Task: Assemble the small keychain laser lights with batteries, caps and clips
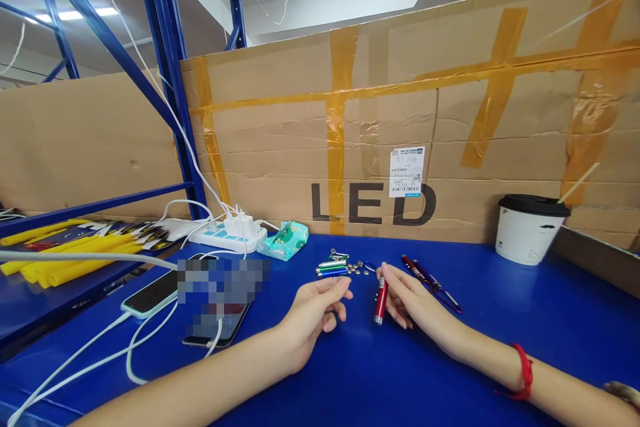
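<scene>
My right hand (407,293) grips a slim red penlight (381,301) with a silver tip, which points down toward the table. To its left, my left hand (317,310) hovers above the blue surface with thumb and forefinger pinched together and the other fingers curled. Whether anything small sits in that pinch is hidden. Beyond both hands lie several small metal tubes in green, blue and silver (333,268). Button cells (359,269) are scattered beside them. Right of my right hand rest more dark red and purple penlights (433,280), partly behind the hand.
Charging phones (150,293) and white cables lie on the left, near a power strip (227,235) and a green tissue pack (285,240). A lidded paper cup (529,230) stands at right. Yellow-handled items (80,257) lie far left. A cardboard wall (280,160) closes the back.
</scene>
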Motion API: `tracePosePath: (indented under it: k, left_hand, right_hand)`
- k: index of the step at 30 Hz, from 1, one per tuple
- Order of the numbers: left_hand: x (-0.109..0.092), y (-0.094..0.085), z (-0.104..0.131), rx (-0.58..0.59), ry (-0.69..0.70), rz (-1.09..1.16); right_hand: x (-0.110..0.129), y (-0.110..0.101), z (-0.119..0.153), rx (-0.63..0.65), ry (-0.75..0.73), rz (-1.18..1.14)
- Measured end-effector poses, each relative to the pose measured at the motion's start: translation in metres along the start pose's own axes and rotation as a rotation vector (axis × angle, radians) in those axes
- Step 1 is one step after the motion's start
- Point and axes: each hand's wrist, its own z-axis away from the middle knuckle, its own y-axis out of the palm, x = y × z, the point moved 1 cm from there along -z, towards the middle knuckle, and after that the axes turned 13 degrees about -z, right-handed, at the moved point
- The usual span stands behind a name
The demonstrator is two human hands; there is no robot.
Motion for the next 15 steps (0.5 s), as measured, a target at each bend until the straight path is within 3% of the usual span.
tracePosePath:
  k: [7,15]
  left_hand:
    - [-0.009,0.012,0.017,0.092,-0.086,0.080]
    - [-0.008,0.013,0.021,0.141,-0.073,0.037]
  right_hand:
    - [0.003,0.000,0.002,0.011,0.004,0.006]
    - [0.006,-0.002,0.004,0.034,-0.022,0.006]
